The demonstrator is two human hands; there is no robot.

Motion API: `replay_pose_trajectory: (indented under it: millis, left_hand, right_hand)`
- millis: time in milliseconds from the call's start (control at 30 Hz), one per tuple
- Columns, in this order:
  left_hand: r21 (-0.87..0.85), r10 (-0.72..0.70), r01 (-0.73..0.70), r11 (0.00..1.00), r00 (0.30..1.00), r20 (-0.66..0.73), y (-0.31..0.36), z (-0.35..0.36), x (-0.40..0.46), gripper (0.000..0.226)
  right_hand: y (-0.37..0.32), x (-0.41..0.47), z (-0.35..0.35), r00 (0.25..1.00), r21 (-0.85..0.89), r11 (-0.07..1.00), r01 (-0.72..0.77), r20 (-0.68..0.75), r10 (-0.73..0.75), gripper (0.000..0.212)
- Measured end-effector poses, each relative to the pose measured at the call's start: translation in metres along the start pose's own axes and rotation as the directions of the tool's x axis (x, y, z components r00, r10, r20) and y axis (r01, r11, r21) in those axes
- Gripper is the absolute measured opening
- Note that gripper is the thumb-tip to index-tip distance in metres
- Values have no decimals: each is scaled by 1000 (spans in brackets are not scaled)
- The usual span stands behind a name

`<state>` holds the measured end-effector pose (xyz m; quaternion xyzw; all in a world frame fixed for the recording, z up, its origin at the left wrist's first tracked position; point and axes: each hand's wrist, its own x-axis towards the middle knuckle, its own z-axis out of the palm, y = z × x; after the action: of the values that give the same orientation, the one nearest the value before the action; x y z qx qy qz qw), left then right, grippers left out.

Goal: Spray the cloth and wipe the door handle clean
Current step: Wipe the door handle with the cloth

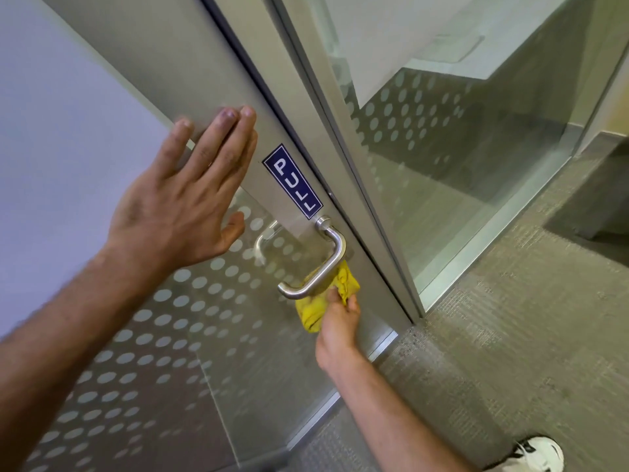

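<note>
A brushed-metal lever door handle (pixel 328 260) juts from the frame of a glass door, just below a blue PULL sign (pixel 292 182). A crumpled yellow cloth (pixel 343 284) is pressed behind and under the lever. My right hand (pixel 337 332) grips the cloth from below. My left hand (pixel 183 202) lies flat with spread fingers on the door's metal stile (pixel 190 63), up and left of the handle. No spray bottle is in view.
The door's glass panel (pixel 163 352) carries rows of frosted dots. To the right a fixed glass wall (pixel 442 165) meets grey carpet (pixel 510 352). A white shoe (pixel 534 454) stands on the carpet at the bottom right.
</note>
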<state>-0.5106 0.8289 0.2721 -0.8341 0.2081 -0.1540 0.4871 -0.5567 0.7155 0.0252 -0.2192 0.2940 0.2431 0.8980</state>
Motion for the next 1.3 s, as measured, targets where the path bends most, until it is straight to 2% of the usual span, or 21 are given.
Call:
replay_pose_trajectory:
  millis: [67, 167, 300, 367, 433, 500, 600, 667, 733, 833, 867, 900, 933, 1000, 1033, 1133, 1200, 1233, 1300]
  left_hand:
    - [-5, -1, 1, 1000, 1000, -1, 0, 3, -1, 97]
    - [-6, 2, -2, 1000, 1000, 0, 0, 4, 0, 96]
    - [28, -9, 10, 1000, 1000, -9, 0, 5, -1, 96]
    - [54, -7, 7, 999, 1000, -5, 0, 5, -1, 95]
    - [58, -6, 6, 998, 1000, 0, 0, 5, 0, 96]
    - [72, -13, 13, 997, 1000, -1, 0, 5, -1, 96]
    - [81, -14, 14, 997, 1000, 6, 1, 4, -1, 96]
    - [98, -17, 17, 995, 1000, -1, 1, 3, -1, 96]
    - [98, -20, 20, 995, 1000, -5, 1, 2, -2, 96]
    - [104, -6, 6, 995, 1000, -2, 1, 0, 0, 100]
    - [110, -5, 6, 994, 1000, -9, 1, 1, 0, 100]
    - [107, -8, 10, 994, 1000, -16, 2, 1, 0, 101]
    - [105, -9, 11, 994, 1000, -18, 2, 1, 0, 100]
    - [124, -10, 12, 992, 1000, -17, 1, 1, 0, 99]
    - [132, -8, 9, 991, 1000, -5, 1, -1, 0, 99]
    - [138, -9, 7, 990, 1000, 15, 1, -3, 1, 98]
    - [110, -12, 12, 994, 1000, -4, 1, -4, 1, 94]
    - [95, -13, 15, 995, 1000, -24, 2, -4, 2, 91]
    - [104, -14, 20, 994, 999, -52, 3, -2, 2, 90]
  right_hand:
    - [-2, 4, 1, 990, -33, 998, -57, 124, 61, 31]
    - [4, 5, 4, 932, -119, 976, -183, 296, 211, 28]
    - [0, 5, 11, 849, -97, 925, -366, 373, 375, 27]
    - [-2, 5, 17, 818, -158, 903, -399, 385, 428, 24]
    - [2, 7, 16, 809, -148, 889, -432, 372, 455, 21]
    - [3, 2, 15, 825, -115, 899, -422, 364, 433, 18]
    - [0, -16, 15, 874, -54, 934, -354, 335, 351, 28]
    - [-5, -28, 15, 938, -61, 972, -229, 252, 237, 24]
    - [-11, -39, 16, 990, -124, 987, -100, 84, 111, 20]
    - [-24, -56, 14, 989, -213, 969, 123, -56, -138, 17]
    - [-30, -63, 14, 958, -222, 942, 252, -82, -275, 17]
    - [-39, -67, 16, 891, -235, 882, 410, -105, -442, 17]
    - [-51, -71, 20, 786, -256, 778, 574, -93, -611, 17]
    - [-72, -67, 32, 554, -298, 515, 804, 59, -830, 21]
    - [-79, -60, 40, 468, -301, 405, 863, 177, -866, 29]
    - [-77, -40, 77, 342, -290, 212, 933, 534, -773, 62]
    - [-62, -27, 99, 196, -318, -58, 946, 707, -679, 63]
    - [-54, -20, 105, 124, -317, -194, 928, 755, -644, 63]
    - [-40, -7, 105, 64, -344, -335, 877, 776, -628, 68]
